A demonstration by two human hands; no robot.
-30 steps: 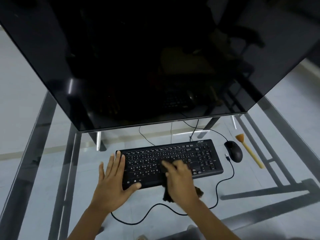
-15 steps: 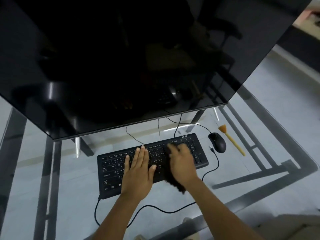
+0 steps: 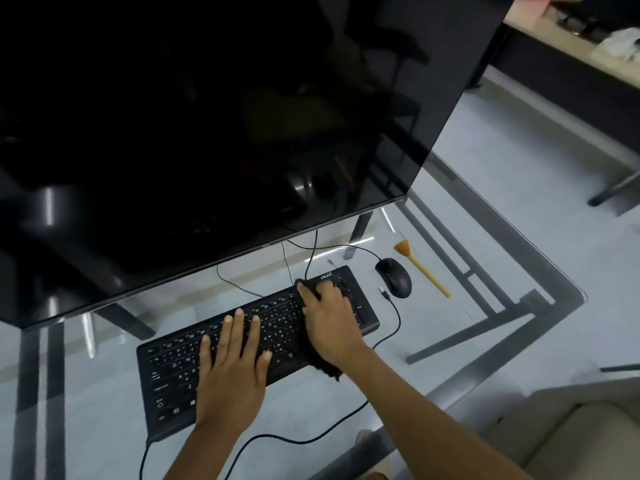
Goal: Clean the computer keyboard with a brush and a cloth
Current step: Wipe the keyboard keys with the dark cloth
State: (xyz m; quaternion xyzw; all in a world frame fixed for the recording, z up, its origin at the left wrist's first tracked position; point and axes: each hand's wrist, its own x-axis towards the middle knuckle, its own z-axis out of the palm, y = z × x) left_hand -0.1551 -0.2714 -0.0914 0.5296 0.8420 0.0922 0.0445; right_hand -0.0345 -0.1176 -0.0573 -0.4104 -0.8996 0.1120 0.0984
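Note:
A black keyboard (image 3: pixel 166 386) lies slanted on the glass table (image 3: pixel 519 258). My left hand (image 3: pixel 232 362) rests flat on its middle keys with straight fingers. My right hand (image 3: pixel 329 317) presses a dark cloth (image 3: pixel 327 370) onto the keyboard's right part; the cloth's edges show beyond my fingertips and under my wrist. A small brush (image 3: pixel 420 268) with orange bristles and a yellow handle lies on the glass to the right, beyond the mouse, untouched.
A large black monitor (image 3: pixel 207 116) leans over the table's back. A black mouse (image 3: pixel 394 277) sits right of the keyboard, its cables looping on the glass. The table's metal frame shows through the glass. A beige seat (image 3: pixel 571 434) is at bottom right.
My right hand with the cloth has slid from the keyboard's middle toward its right end. My left hand has shifted from the left edge onto the middle keys. The view has swung.

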